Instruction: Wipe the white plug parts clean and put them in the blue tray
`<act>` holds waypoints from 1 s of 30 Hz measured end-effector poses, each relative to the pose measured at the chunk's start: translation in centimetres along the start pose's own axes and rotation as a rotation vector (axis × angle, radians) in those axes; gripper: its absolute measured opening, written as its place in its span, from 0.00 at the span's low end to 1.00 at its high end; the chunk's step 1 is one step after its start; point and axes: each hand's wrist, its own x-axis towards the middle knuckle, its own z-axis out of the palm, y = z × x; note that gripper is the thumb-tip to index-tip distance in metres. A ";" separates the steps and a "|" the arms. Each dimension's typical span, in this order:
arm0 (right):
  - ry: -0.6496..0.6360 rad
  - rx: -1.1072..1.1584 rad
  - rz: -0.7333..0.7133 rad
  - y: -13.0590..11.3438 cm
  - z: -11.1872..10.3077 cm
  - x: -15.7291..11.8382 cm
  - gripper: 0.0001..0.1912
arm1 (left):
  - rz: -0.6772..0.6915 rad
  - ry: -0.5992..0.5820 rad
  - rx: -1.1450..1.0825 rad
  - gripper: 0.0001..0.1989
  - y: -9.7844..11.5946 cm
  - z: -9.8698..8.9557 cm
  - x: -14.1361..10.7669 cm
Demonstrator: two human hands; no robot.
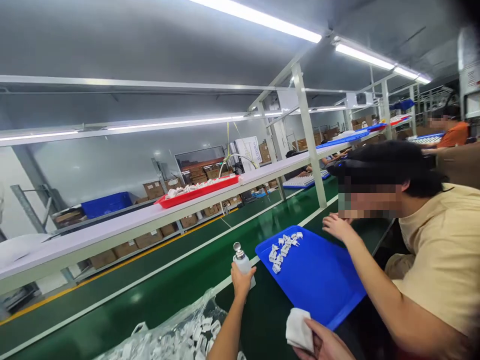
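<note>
My left hand [242, 280] is wrapped round a whitish bottle [243, 263] with a round metal top, held upright over the dark bench edge. A folded white cloth [299, 330] is gripped in my right hand [324, 342], at the near corner of a blue tray [322, 280]. Small white plug-like parts [285, 250] lie grouped at the tray's far left side. Below and left of my left hand, a clear plastic bag [168, 332] holds many similar white parts.
A person in a beige shirt [442, 260] sits close on the right, one hand raised above the tray's far edge. A raised shelf [131, 225] with a red tray [202, 189] of white parts runs beyond the green belt [168, 275].
</note>
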 end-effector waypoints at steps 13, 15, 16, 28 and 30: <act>-0.154 -0.037 0.220 4.3 -0.1 1.6 0.11 | 0.250 -0.548 0.326 0.10 -3.5 -10.8 -11.1; -0.170 -0.067 0.224 4.6 0.0 1.7 0.10 | 0.282 -0.547 0.378 0.04 -3.1 -12.0 -14.3; -0.175 -0.083 0.222 4.7 -0.1 1.6 0.10 | 0.278 -0.524 0.409 0.04 -2.8 -12.4 -15.7; -0.276 -0.464 0.206 2.8 -2.1 -0.3 0.16 | 0.138 -0.338 0.484 0.10 -2.3 -10.4 -20.3; -0.272 -0.564 0.148 2.1 -2.6 -0.4 0.17 | 0.165 -0.344 0.392 0.09 -2.1 -10.3 -20.4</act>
